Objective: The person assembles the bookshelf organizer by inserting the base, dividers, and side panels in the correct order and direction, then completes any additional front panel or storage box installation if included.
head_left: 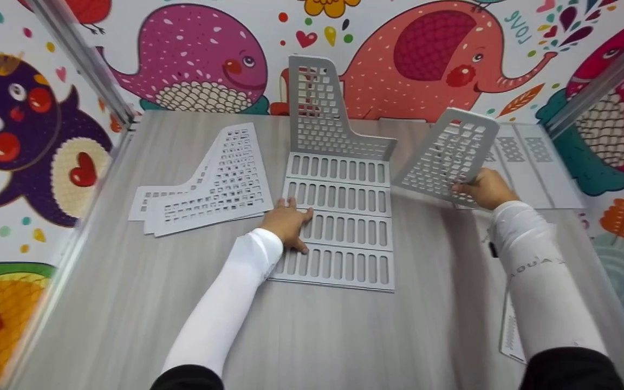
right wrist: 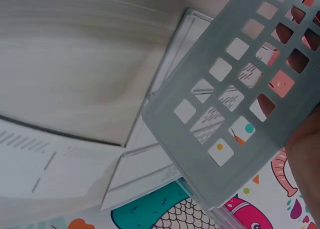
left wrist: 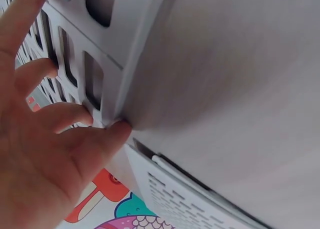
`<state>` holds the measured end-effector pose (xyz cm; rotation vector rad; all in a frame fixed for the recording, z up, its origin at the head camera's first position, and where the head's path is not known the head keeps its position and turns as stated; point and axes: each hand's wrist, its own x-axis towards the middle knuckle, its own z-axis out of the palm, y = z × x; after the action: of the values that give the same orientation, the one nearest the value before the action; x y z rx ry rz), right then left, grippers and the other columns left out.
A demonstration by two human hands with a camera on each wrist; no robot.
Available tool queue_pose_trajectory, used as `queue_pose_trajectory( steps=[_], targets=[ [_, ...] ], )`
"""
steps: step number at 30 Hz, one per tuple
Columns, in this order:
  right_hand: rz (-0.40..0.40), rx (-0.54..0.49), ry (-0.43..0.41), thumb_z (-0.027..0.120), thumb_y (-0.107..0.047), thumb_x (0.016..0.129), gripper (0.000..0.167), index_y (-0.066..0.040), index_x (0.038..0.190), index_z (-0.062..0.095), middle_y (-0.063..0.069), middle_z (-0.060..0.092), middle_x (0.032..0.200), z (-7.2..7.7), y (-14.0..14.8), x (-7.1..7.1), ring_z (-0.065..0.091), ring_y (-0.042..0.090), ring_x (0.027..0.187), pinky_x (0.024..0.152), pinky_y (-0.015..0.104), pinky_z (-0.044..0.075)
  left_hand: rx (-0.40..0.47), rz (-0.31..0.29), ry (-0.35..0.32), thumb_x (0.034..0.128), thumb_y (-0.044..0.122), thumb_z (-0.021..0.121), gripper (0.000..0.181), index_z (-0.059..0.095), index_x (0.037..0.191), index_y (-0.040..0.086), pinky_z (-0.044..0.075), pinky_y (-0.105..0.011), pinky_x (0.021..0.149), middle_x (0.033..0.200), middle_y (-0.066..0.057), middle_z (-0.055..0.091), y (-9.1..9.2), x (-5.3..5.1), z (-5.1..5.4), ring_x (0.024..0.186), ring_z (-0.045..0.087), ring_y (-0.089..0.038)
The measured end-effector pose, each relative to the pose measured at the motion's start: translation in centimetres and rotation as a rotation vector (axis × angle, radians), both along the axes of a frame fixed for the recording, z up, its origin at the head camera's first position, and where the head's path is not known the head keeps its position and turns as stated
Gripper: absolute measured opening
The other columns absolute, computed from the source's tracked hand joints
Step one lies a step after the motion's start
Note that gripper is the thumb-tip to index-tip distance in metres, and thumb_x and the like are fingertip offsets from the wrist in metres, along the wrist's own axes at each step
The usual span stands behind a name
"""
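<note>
On the table lies a grey slotted base panel [head_left: 347,233] made of several sections, with an L-shaped perforated side panel [head_left: 317,108] standing upright at its far end. My left hand [head_left: 286,223] rests spread on the base panel's left part. In the left wrist view its fingertips [left wrist: 75,114] touch the slots and the panel's edge. My right hand [head_left: 488,189] pinches a second perforated grey panel [head_left: 450,157] by its lower right edge and holds it tilted beside the base. The right wrist view shows this panel [right wrist: 200,134] close up, its far part cut off.
White perforated panels [head_left: 212,189] lie overlapped on the left of the table. Flat white pieces [head_left: 553,173] lie at the far right, and another white piece [head_left: 512,330] lies partly under the right forearm. A cartoon-printed wall [head_left: 209,59] borders the table.
</note>
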<state>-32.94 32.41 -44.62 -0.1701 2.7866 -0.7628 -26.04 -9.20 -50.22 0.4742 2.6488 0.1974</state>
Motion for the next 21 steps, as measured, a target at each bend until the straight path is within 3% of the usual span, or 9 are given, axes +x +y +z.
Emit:
queue_pose_trajectory(
  steps=[4, 7, 12, 17, 21],
  targets=[
    [0.021, -0.025, 0.020, 0.062, -0.014, 0.091, 0.036, 0.003, 0.122, 0.060, 0.025, 0.061, 0.123, -1.6, -0.8, -0.2, 0.057, 0.041, 0.114, 0.099, 0.056, 0.041, -0.011, 0.017, -0.004, 0.0646, 0.046, 0.083, 0.098, 0.035, 0.147, 0.025, 0.036, -0.058, 0.107, 0.153, -0.030, 0.019, -1.0, 0.1, 0.3, 0.140, 0.018, -0.053],
    [0.014, -0.003, 0.013, 0.062, -0.012, 0.090, 0.036, 0.003, 0.122, 0.059, 0.025, 0.062, 0.123, -2.2, -0.3, 0.1, 0.058, 0.040, 0.112, 0.097, 0.056, 0.041, 0.017, 0.000, -0.012, 0.0655, 0.046, 0.083, 0.096, 0.036, 0.147, 0.026, 0.035, -0.058, 0.108, 0.153, -0.030, 0.019, -0.5, 0.3, -0.1, 0.140, 0.018, -0.053],
    [0.041, 0.067, -0.014, 0.063, -0.011, 0.089, 0.035, 0.005, 0.120, 0.061, 0.026, 0.062, 0.120, -1.8, 0.1, -0.2, 0.058, 0.041, 0.109, 0.096, 0.057, 0.041, 0.029, 0.003, -0.012, 0.0653, 0.046, 0.083, 0.095, 0.037, 0.146, 0.027, 0.035, -0.057, 0.108, 0.153, -0.029, 0.021, 0.4, 0.3, -0.5, 0.140, 0.019, -0.052],
    [0.082, 0.074, 0.037, 0.064, -0.008, 0.087, 0.031, 0.007, 0.114, 0.063, 0.027, 0.064, 0.116, -1.3, -0.4, -1.0, 0.058, 0.044, 0.110, 0.096, 0.057, 0.040, 0.023, 0.018, 0.004, 0.0648, 0.046, 0.083, 0.095, 0.037, 0.146, 0.027, 0.038, -0.058, 0.105, 0.153, -0.030, 0.022, 0.1, 0.0, 0.0, 0.140, 0.020, -0.052],
    [0.069, 0.074, 0.016, 0.064, -0.009, 0.088, 0.032, 0.006, 0.116, 0.063, 0.026, 0.064, 0.116, -1.5, -0.7, -1.1, 0.059, 0.042, 0.107, 0.094, 0.057, 0.041, 0.034, 0.015, -0.008, 0.0650, 0.045, 0.083, 0.095, 0.037, 0.146, 0.026, 0.037, -0.059, 0.106, 0.152, -0.031, 0.021, -0.2, 0.1, 0.0, 0.140, 0.019, -0.053]
  ],
)
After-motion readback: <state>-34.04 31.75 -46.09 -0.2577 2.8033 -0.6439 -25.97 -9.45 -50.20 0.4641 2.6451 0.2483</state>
